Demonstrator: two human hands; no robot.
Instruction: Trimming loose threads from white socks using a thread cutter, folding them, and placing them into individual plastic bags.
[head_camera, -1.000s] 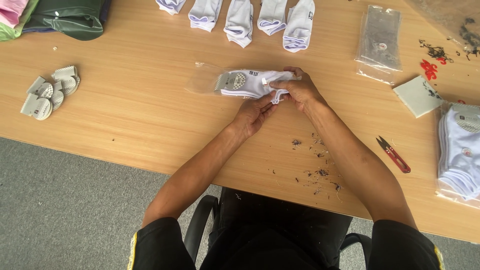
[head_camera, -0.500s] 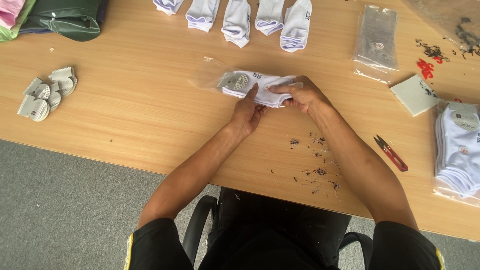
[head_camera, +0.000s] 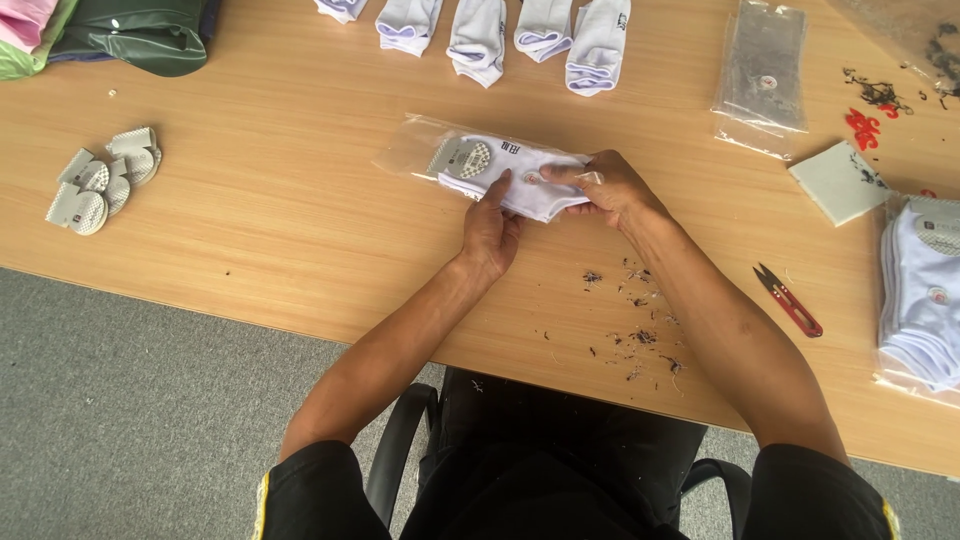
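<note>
White sock pair (head_camera: 520, 180), seen folded flat with a round grey card label on it, lay near the middle of the wooden table (head_camera: 280, 230), label end already inside a clear plastic bag (head_camera: 410, 155) and the other end out of the bag's mouth. Gripped at that outer end by the right hand (head_camera: 610, 188), fingers closed in a pinch on the fabric. Met along the near edge by the left hand (head_camera: 492, 228), thumb on top and pointing away; fingers beneath hidden, so could not tell whether pinched or merely pressed.

Judged as the bagging step, roughly halfway: sliding the pair into the sleeve, not yet seated to the bottom. Called next, by this reading, for holding the bag's mouth steady with one hand while pushing the fabric flat and straight with the other, minding the label so as not to catch the film or bunch the cloth.

Around it: a row of loose white socks (head_camera: 480, 30) along the far edge, a stack of empty clear bags (head_camera: 765, 65) far right, a pile of bagged pairs (head_camera: 925, 300) at the right edge, red-handled thread snips (head_camera: 790, 300) beside the right forearm, thread clippings (head_camera: 640, 335) scattered beneath it, spare card labels (head_camera: 100, 180) well apart to the left.
</note>
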